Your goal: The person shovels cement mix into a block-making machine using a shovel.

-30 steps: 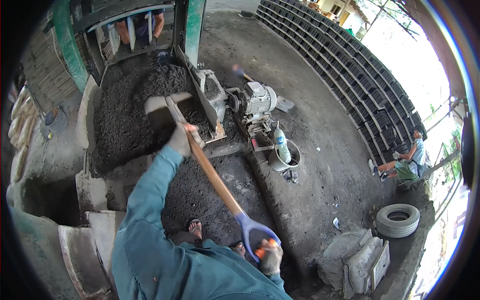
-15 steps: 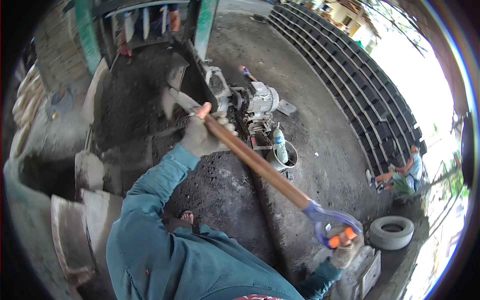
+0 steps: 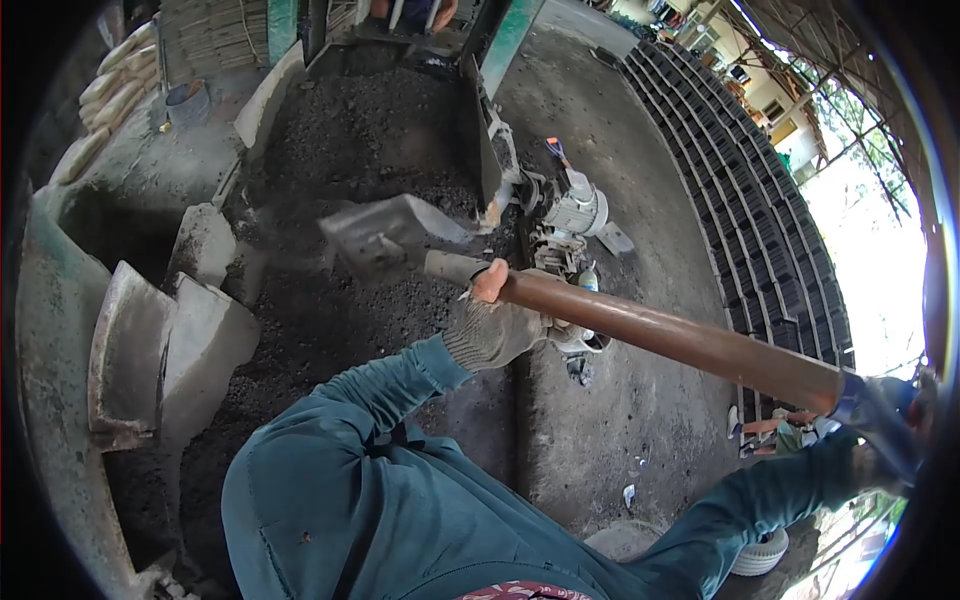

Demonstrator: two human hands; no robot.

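Across the middle of the head view lies a shovel with a brown shaft (image 3: pixel 680 340), tilted down toward the right. My left hand (image 3: pixel 500 325), in a worn knit glove with the thumb bare, is wrapped around the shaft just behind the metal socket. The shovel's grey blade (image 3: pixel 395 230) is motion-blurred over dark, crumbly material (image 3: pixel 350 130), with some dark bits on it. At the far right edge my right hand (image 3: pixel 880 455) is closed on the blue handle (image 3: pixel 880 420) at the shaft's end, partly in shadow.
An electric motor (image 3: pixel 578 212) stands beyond the shaft, near a second shovel (image 3: pixel 558 150). Curved concrete pieces (image 3: pixel 205 340) lean at left beside a pit (image 3: pixel 120 235). Stacked dark tiles (image 3: pixel 750 200) line the right. A person sits at right (image 3: pixel 790 430); another person's arm (image 3: pixel 445 12) shows at top.
The blade has come back from the pile toward me. Both hands have shifted right with the shovel, the right one rising to the view's edge. The view has turned.
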